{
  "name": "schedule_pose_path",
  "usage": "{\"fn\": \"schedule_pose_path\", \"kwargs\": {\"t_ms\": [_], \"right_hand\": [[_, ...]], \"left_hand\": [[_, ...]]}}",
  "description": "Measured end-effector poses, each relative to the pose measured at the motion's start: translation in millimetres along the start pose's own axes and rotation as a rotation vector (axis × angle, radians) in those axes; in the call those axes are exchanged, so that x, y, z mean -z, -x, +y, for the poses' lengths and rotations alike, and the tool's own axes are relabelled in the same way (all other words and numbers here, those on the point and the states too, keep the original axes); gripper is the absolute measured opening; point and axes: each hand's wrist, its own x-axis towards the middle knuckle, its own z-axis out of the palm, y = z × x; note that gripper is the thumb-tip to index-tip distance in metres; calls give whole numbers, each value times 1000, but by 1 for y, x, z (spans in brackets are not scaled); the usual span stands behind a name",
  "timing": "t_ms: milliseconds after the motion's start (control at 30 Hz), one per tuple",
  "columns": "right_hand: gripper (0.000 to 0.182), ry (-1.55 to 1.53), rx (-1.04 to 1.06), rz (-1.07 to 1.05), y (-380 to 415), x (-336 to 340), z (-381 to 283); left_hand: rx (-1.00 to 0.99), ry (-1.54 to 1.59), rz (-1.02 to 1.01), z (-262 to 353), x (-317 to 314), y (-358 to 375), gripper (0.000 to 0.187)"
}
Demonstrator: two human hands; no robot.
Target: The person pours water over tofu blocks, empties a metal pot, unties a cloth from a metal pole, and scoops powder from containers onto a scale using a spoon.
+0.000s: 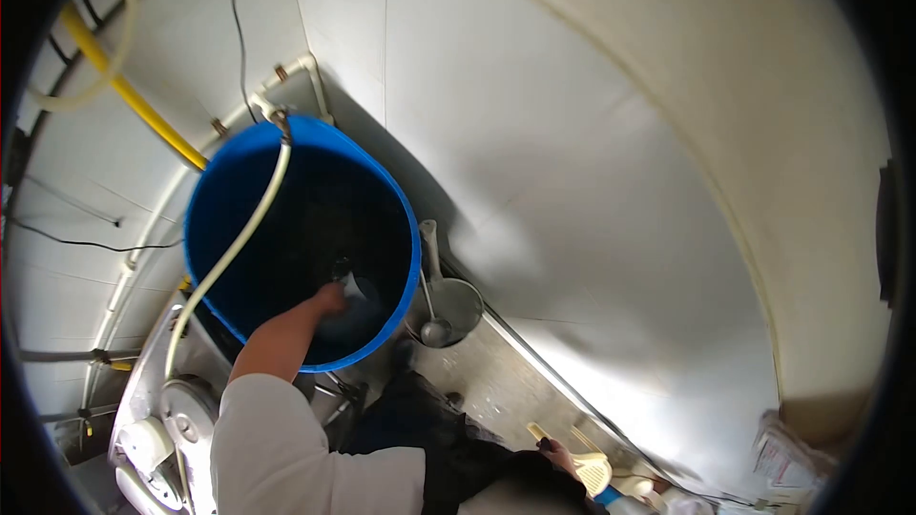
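My left hand (329, 298) reaches over the near rim into a deep blue barrel (408, 200). Its fingers are closed on a pale, translucent container (357, 288), whose exact kind is hard to make out in the dark interior. Low on the right, my right hand (559, 456) is closed around a small dark thing (544, 443), too little of which shows to name. Beside that hand is a cream plastic piece with slots (593, 470).
A pale hose (250, 225) runs from a tap across the barrel. Right of the barrel stand a grey pan (463, 303) and a metal ladle (435, 331). A metal sink unit (191, 410) holding dishes is at lower left. A white wall (572, 200) rises on the right.
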Motion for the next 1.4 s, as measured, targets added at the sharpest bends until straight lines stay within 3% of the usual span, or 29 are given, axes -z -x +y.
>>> {"fn": "schedule_pose_path", "kwargs": {"t_ms": [100, 200, 233, 467, 533, 600, 633, 767, 800, 867, 900, 967, 1100, 1167, 1200, 1333, 1400], "right_hand": [[20, 65, 179, -60, -27, -11, -16], [22, -80, 272, -112, -49, -26, -45], [24, -77, 304, -125, -46, -29, -68], [32, -120, 560, -323, -1, -44, -182], [32, -133, 618, -417, -4, -46, -187], [30, -439, 537, -577, -9, -51, -192], [21, -521, 515, -556, 5, -50, -193], [21, -804, 481, -723, 7, -23, -168], [21, -794, 484, -720, 3, -19, -158], [21, -433, 477, -188, -14, -12, -135], [21, -432, 471, -171, -26, -5, -123], [21, -701, 284, -368, -44, 9, -98], [19, -787, 344, -332, 4, -2, -112], [20, -1196, 500, -719, 2, -8, -103], [20, -1264, 516, -749, 10, -11, -104], [21, -1238, 373, -478, 45, -28, -128], [21, -1215, 297, -396, 60, -35, -146]], "left_hand": [[-54, 77, 151, 71, 93, 129, 53], [-198, 8, 328, 123, 140, 219, 50], [-305, -44, 493, 132, 143, 234, 46], [-486, -328, 472, 311, 217, 388, 45], [-541, -368, 362, 354, 218, 407, 48], [-649, -388, 288, 385, 206, 414, 50], [-652, -362, 230, 400, 197, 418, 49], [-773, -358, 92, 434, 155, 414, 47], [-807, -373, 42, 440, 146, 413, 47], [-850, -399, -4, 454, 133, 411, 46], [-894, -435, -60, 462, 130, 412, 45], [-922, -472, -101, 481, 126, 416, 43], [-1034, -603, -147, 511, 128, 428, 29], [-1147, -698, -155, 525, 122, 427, 23], [-1224, -786, -131, 530, 119, 428, 18], [-1362, -864, -116, 539, 117, 435, 13], [-1291, -803, -60, 529, 125, 429, 15]]}}
